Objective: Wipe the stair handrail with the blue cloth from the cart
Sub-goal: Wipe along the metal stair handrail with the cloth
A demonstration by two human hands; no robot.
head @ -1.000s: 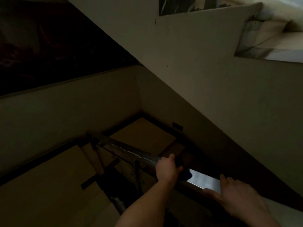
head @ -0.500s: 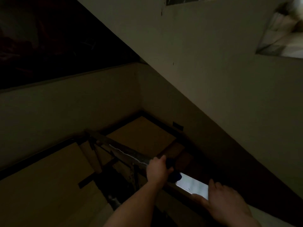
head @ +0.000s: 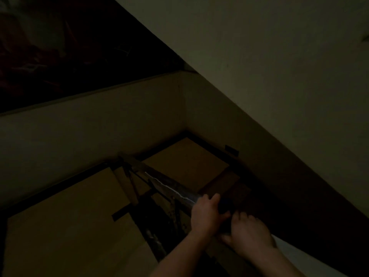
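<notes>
The scene is very dark. A flat, shiny metal handrail (head: 169, 185) slopes down to the left from my hands toward the stair landing. My left hand (head: 207, 213) is closed over the rail, holding the dark blue cloth (head: 224, 205) against it; only a small dark fold of cloth shows past my fingers. My right hand (head: 247, 232) lies on the rail just behind and to the right of the left hand, fingers spread flat, almost touching it.
Below the rail are tan stair treads and a landing (head: 185, 158) with dark edging. Black railing posts (head: 151, 216) drop beneath the rail. A pale sloped wall (head: 259, 76) rises close on the right; another wall (head: 89, 126) bounds the landing.
The picture has grown darker and the bright patch of rail between my hands is gone. My right hand has slid forward along the rail up to my left hand.
</notes>
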